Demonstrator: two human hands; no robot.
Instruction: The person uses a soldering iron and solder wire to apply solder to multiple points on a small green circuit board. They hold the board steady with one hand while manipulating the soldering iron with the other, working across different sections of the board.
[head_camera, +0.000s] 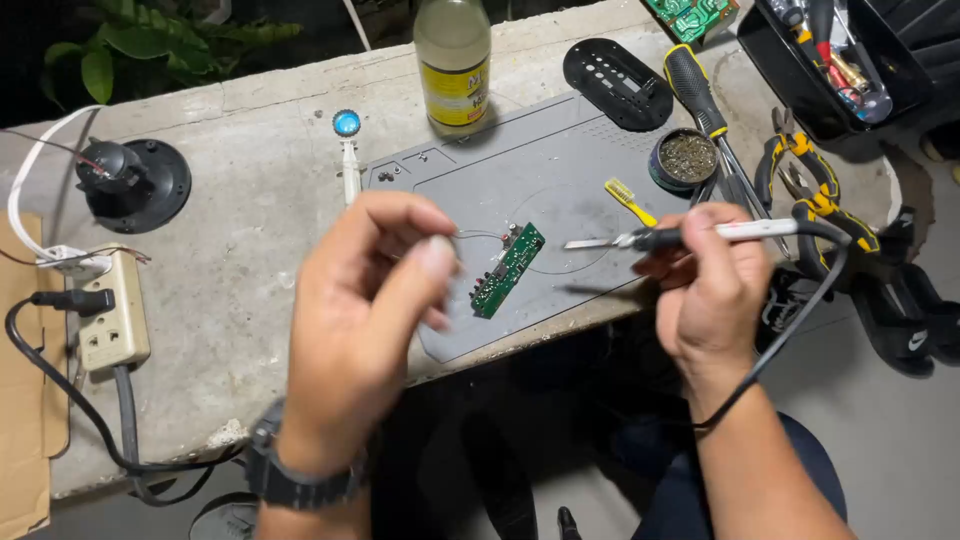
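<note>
A small green circuit board (508, 268) lies on a grey work mat (560, 180) on a concrete ledge. My left hand (365, 300) hovers just left of the board, fingers pinched on a thin solder wire (478, 235) that runs toward the board. My right hand (708, 280) grips a soldering iron (690, 235) with a white handle and a black cord; its metal tip points left, a little right of the board and above the mat.
Behind the mat stand a glass bottle (453, 62) with a yellow label, a black plastic cover (618, 82), a round tin (686, 158), screwdrivers (695, 90) and yellow-black pliers (815, 185). A power strip (112, 315) and black speaker part (130, 182) sit left; a toolbox (840, 55) right.
</note>
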